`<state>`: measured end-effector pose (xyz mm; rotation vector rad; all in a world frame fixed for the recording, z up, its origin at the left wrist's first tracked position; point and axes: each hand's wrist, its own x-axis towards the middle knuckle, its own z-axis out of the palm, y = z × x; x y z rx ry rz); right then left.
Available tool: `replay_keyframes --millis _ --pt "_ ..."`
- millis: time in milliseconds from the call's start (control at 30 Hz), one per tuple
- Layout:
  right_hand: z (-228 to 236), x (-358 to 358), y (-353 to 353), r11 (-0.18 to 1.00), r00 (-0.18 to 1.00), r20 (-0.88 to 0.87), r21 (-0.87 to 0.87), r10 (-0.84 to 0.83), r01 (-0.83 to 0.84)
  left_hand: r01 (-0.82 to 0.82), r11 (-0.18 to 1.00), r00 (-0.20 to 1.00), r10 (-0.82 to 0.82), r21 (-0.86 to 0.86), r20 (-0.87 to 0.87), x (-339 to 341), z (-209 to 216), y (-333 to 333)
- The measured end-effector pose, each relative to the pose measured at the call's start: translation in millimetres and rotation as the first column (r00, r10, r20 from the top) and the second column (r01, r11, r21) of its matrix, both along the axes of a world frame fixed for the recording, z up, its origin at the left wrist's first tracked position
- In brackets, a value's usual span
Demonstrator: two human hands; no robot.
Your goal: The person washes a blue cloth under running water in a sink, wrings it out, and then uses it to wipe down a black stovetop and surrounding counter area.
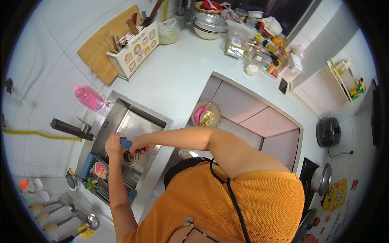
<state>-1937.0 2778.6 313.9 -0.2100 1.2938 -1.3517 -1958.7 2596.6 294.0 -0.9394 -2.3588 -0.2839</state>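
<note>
Over the steel sink, my two hands come together on a small blue object with a dark, handle-like end. My left hand is closed at its blue end, and my right hand is closed around the dark part. My fingers cover much of it, so its exact kind cannot be made out. Beneath my hands lies the round drain. Beside my left forearm, a blue-grey draining basket in the sink holds a pinkish lump and green leaves.
Left of the sink stand a black faucet with a yellow hose and a pink pump bottle. A knife holder leans by a cutting board. Bowls and bottles crowd the far counter. A bin sits below the counter edge.
</note>
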Motion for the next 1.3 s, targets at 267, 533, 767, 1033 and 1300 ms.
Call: replay_keyframes --millis 267,533,767,1033,1300 --pt "14.7 7.8 90.4 0.942 0.898 -0.342 0.090 -0.275 0.323 -0.510 0.789 0.438 -0.106 0.344 0.893 23.9 -53.7 -94.0" --pt "34.0 74.2 244.2 0.839 0.441 -0.897 0.268 0.038 0.474 -0.452 0.642 0.498 0.758 -0.619 0.422 65.2 12.9 -34.6" --pt "2.1 252.9 430.5 0.403 0.214 -0.904 0.051 -0.371 0.914 -0.244 0.885 0.645 0.454 -0.397 0.615 84.0 -0.7 170.4" --pt "-68.3 474.7 570.7 -0.345 0.013 -0.864 0.215 -0.503 0.914 0.384 0.863 0.537 0.080 -0.327 0.840 182.5 -19.4 477.4" --pt "-55.7 534.5 646.3 -0.645 -0.513 -0.655 -0.052 -0.554 0.763 0.661 0.714 0.527 -0.223 -0.231 0.820 225.8 -40.3 652.9"
